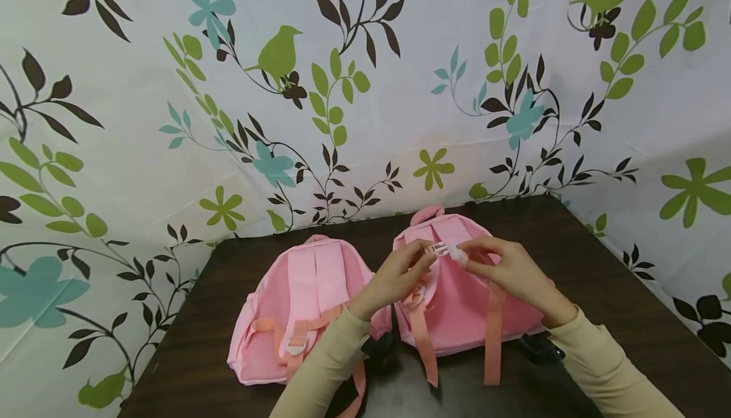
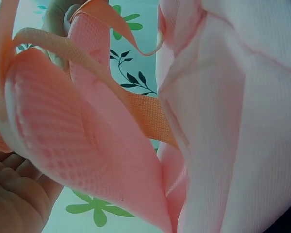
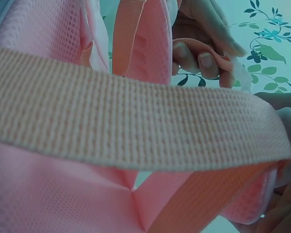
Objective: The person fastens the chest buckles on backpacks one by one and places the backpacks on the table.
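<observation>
Over the upper part of the right-hand pink backpack (image 1: pixel 468 323), my two hands face each other in the head view. My left hand (image 1: pixel 404 273) pinches a white pronged buckle half (image 1: pixel 438 248) between thumb and fingers. The fingers of my right hand (image 1: pixel 508 272) grip the white buckle's other half (image 1: pixel 457 253). The two halves sit tip to tip, with the prongs pointing right. In the right wrist view, orange webbing (image 3: pixel 203 46) runs through the left fingers up to a white buckle piece. A wide orange strap (image 3: pixel 136 116) crosses close to that camera.
A second pink backpack (image 1: pixel 274 316) lies to the left on the dark wooden table (image 1: pixel 188 342), its shoulder straps upward. An orange strap (image 1: pixel 493 342) hangs down the right backpack's front. A patterned cloth (image 1: pixel 371 170) rises behind the table.
</observation>
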`<action>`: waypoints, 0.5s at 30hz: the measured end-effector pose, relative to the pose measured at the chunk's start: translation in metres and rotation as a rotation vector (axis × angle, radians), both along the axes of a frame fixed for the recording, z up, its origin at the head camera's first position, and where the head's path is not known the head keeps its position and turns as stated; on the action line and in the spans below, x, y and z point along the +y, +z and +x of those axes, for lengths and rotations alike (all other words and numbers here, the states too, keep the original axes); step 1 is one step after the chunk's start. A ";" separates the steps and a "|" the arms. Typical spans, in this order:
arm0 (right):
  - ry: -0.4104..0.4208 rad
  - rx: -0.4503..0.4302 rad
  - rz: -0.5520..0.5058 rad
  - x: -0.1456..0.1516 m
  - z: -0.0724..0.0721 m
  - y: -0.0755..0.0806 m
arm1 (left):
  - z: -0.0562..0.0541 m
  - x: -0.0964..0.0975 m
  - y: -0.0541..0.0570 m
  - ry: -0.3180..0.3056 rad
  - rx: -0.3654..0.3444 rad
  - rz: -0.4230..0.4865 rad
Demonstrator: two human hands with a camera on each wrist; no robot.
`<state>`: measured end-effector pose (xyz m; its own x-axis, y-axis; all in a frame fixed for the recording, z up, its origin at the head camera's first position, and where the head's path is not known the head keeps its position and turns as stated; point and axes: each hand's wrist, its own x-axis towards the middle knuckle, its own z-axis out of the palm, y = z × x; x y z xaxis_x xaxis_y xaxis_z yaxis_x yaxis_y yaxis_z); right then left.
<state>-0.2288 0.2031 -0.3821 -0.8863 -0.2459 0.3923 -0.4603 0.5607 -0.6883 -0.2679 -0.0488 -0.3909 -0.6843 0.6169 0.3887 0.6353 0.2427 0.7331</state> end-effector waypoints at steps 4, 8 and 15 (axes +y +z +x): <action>0.011 0.013 0.010 -0.001 -0.001 0.000 | 0.000 -0.001 -0.001 -0.002 0.006 -0.013; 0.005 0.019 0.029 -0.001 -0.001 -0.001 | -0.001 -0.002 -0.001 -0.018 0.013 -0.051; 0.023 0.036 0.029 -0.002 -0.002 -0.004 | -0.002 -0.002 -0.002 -0.040 0.028 -0.092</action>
<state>-0.2306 0.2008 -0.3861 -0.8659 -0.2777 0.4161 -0.4972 0.5694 -0.6547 -0.2694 -0.0503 -0.3930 -0.6484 0.6772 0.3479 0.6654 0.2821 0.6911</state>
